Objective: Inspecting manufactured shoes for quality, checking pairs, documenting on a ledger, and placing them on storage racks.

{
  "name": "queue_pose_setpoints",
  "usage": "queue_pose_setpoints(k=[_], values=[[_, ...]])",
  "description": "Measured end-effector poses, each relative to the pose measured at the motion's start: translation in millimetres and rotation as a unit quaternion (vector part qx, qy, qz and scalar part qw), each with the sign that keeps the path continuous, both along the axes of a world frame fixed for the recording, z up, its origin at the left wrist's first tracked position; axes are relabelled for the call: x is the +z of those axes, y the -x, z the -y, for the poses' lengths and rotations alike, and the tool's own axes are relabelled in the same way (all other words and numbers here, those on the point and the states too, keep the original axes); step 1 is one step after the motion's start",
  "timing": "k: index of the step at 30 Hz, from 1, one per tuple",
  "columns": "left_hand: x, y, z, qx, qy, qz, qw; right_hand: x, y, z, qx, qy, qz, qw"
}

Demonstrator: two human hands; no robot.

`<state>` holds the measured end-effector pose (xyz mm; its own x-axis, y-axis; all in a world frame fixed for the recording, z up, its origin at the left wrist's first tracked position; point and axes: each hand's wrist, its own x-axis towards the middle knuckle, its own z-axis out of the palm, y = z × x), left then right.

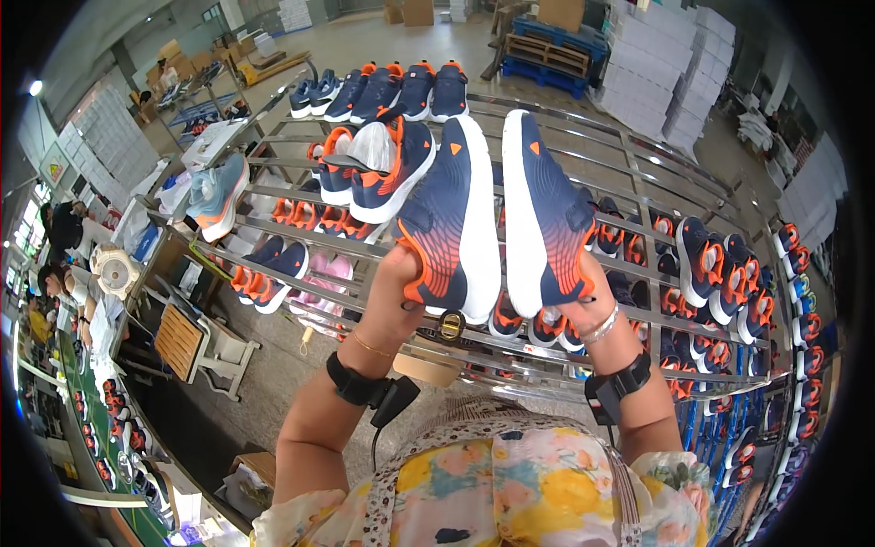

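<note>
My left hand [397, 278] holds up a navy sneaker [448, 210] with an orange collar and a white sole. In my right hand [583, 308] is a matching sneaker [558, 214]. Both shoes point toes away from me, with their white soles facing each other across a narrow gap. Each hand reaches in at the orange collar, and most of the fingers are hidden by the shoes. The pair hangs above a metal rack [670, 169]. Left of the pair, more navy and orange sneakers [392, 173] rest on the rack, one with white stuffing inside.
Several sneakers [401, 91] line the rack's far edge, and others [720, 264] fill its right side. A grey-blue shoe [219, 196] sits at its left end. Beyond are blue pallets [547, 73] and white stacks [647, 64]. A wooden-seated chair [182, 342] and a fan [116, 272] stand left.
</note>
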<state>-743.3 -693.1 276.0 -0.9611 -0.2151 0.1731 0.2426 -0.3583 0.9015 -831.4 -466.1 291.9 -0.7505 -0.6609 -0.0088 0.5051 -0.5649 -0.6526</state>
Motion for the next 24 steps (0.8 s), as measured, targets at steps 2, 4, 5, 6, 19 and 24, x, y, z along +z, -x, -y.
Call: queue_pose_setpoints(k=[2, 4, 5, 6, 19, 24], values=[[-8.0, -5.2, 5.5, 0.010, 0.107, -0.024, 0.994, 0.5, -8.1, 4.1, 0.018, 0.021, -0.001, 1.000], [-12.4, -13.0, 5.6, -0.014, -0.070, 0.019, 0.997, -4.8, -12.9, 11.2, 0.029, 0.030, 0.015, 0.999], [-18.3, -22.0, 8.1, 0.016, 0.020, -0.007, 1.000, -8.5, -15.8, 14.4, 0.025, 0.019, 0.011, 0.999], [-18.5, -30.3, 11.3, 0.027, 0.022, -0.009, 0.999, -10.5, -18.1, 18.8, 0.022, 0.010, 0.006, 1.000], [-19.9, -167.8, -37.2, 0.167, -0.109, -0.130, 0.971, -32.7, -81.3, 37.0, 0.132, 0.047, -0.224, 0.964], [-41.3, -215.9, -71.5, 0.228, -0.188, -0.062, 0.953, -77.2, -111.8, 53.7, 0.342, 0.005, 0.004, 0.940]])
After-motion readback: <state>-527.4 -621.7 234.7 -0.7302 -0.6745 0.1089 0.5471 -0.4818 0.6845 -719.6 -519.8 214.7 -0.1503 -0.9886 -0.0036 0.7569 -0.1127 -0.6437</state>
